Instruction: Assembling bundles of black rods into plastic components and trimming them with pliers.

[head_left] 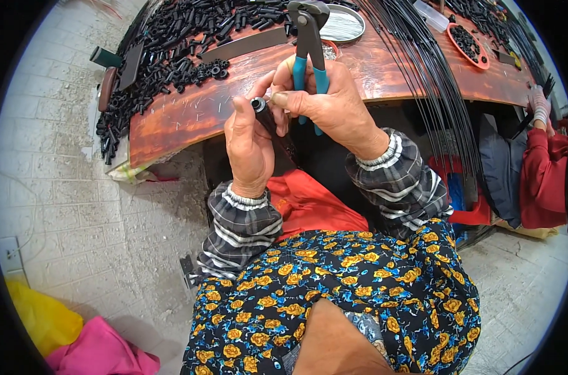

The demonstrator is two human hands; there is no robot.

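My left hand point(249, 150) is closed round a slim black tube point(269, 120) with its round, pale-rimmed end turned up. The tube slants down behind the fingers, and its lower part is lost in shadow over my lap. My right hand point(334, 106) grips a pair of pincers point(321, 81) with blue handles, the dark jaws pointing up and away. The right thumb and fingertips also meet close beside the tube's upper end. Whether they pinch a small piece there is too small to tell.
Black plastic parts point(190, 37) lie heaped across the wooden table point(171, 128). A round tray point(343, 25) holds thin pale pins. Long black rods point(415, 62) overhang the table edge at right, near an orange dish point(468, 47) of small black pieces. A co-worker in a red sleeve point(543, 169) sits far right.
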